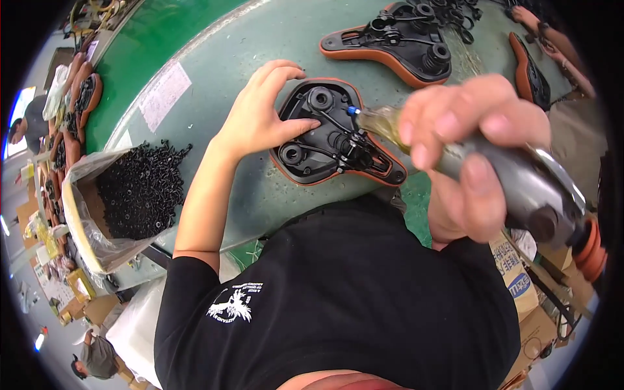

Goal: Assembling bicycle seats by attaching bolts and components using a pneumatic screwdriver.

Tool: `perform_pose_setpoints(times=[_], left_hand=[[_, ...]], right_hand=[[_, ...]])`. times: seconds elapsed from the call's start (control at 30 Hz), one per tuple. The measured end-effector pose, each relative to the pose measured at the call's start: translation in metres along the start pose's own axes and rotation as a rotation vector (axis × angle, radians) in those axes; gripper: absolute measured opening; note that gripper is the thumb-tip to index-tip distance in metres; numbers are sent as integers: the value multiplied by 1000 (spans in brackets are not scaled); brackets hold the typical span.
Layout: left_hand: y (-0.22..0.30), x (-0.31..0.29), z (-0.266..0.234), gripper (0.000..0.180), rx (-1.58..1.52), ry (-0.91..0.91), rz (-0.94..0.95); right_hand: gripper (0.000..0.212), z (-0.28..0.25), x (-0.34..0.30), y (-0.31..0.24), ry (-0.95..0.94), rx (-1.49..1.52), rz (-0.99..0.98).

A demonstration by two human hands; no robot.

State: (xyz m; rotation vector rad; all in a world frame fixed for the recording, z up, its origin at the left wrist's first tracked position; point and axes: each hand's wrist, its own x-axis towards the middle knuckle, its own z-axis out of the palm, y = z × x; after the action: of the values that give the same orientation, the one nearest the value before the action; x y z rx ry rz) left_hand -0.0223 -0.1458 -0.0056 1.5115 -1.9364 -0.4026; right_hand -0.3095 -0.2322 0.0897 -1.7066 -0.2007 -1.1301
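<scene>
A bicycle saddle lies upside down on the green table, its black underside and brown rim facing up. My left hand grips its left edge, with the thumb pressed on the underside and the fingers round the far rim. In my right hand is a grey power screwdriver, held over the saddle's right side. The tool's blue-tipped bit points at the saddle clamp; whether it touches anything, I cannot tell.
A lined box of small black screws stands at the left table edge. Another upturned saddle lies at the far side, near loose black clamps. At far right, another person's hands work beside a saddle. A paper sheet lies on the table.
</scene>
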Motion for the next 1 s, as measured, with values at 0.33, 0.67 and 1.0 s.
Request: perform_pose_setpoints(times=[0.33, 0.67, 1.0], left_hand=[[-22, 6, 39, 47, -451, 24, -62], [-31, 3, 49, 38, -664, 96, -118], [-31, 1, 56, 37, -784, 78, -148]], right_hand=[[29, 24, 8, 46, 151, 98, 180], [27, 34, 19, 89, -159, -131, 258], [28, 50, 19, 101, -60, -54, 329]])
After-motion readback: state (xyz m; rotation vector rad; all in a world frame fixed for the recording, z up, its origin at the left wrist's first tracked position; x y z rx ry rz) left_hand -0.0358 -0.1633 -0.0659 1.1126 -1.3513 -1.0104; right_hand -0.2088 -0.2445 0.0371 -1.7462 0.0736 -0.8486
